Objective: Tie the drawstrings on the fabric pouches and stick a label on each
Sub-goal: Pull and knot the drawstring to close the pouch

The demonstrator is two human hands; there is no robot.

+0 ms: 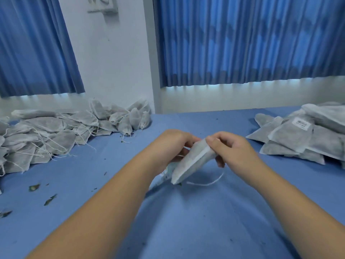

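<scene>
A grey fabric pouch (188,164) hangs tilted above the blue table, its top end between both hands. My left hand (170,144) grips the pouch's top from the left, fingers curled. My right hand (229,148) pinches the same top edge from the right with thumb and fingers. A white drawstring (207,183) trails from the pouch in a loop onto the cloth. Under the pouch, by my left wrist, lies a strip that looks like a label sheet (165,175), mostly hidden.
A big heap of grey pouches with loose strings (56,135) fills the table's left side. A stack of flat pouches, one showing a white label (301,124), sits at the right. Dry leaf bits (34,187) litter the blue tablecloth (186,221). Blue curtains hang behind.
</scene>
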